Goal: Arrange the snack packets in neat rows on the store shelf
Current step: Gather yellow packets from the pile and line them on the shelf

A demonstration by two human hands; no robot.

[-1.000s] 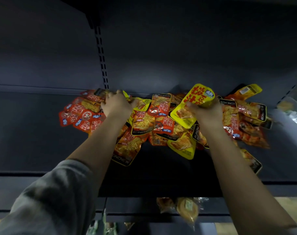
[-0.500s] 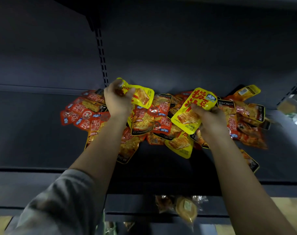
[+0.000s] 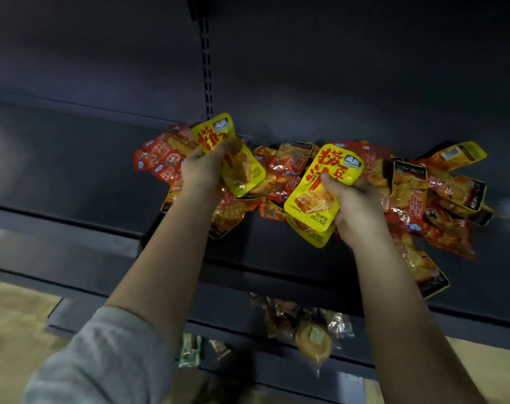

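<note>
A loose pile of red, orange and yellow snack packets (image 3: 440,199) lies jumbled on the dark shelf (image 3: 73,170). My left hand (image 3: 202,170) grips a yellow packet (image 3: 233,158) lifted above the pile's left part, its top end pointing up and left. My right hand (image 3: 355,205) holds another yellow packet (image 3: 323,185) with red characters, raised over the middle of the pile, thumb on its front. A second yellow packet (image 3: 317,236) shows just beneath it; whether the hand holds that one too is unclear.
A slotted upright (image 3: 207,71) runs up the shelf's back wall behind my left hand. On the lower shelf sit clear-wrapped buns (image 3: 313,338) and small green packets (image 3: 191,349). The shelf's front lip (image 3: 73,223) runs across below the pile. Bare dark shelf stretches to the left.
My left hand pulled a yellow packet out of the pile and raised it, turning it more upright. My right hand drew its yellow packet down and toward me. The camera moved closer.
</note>
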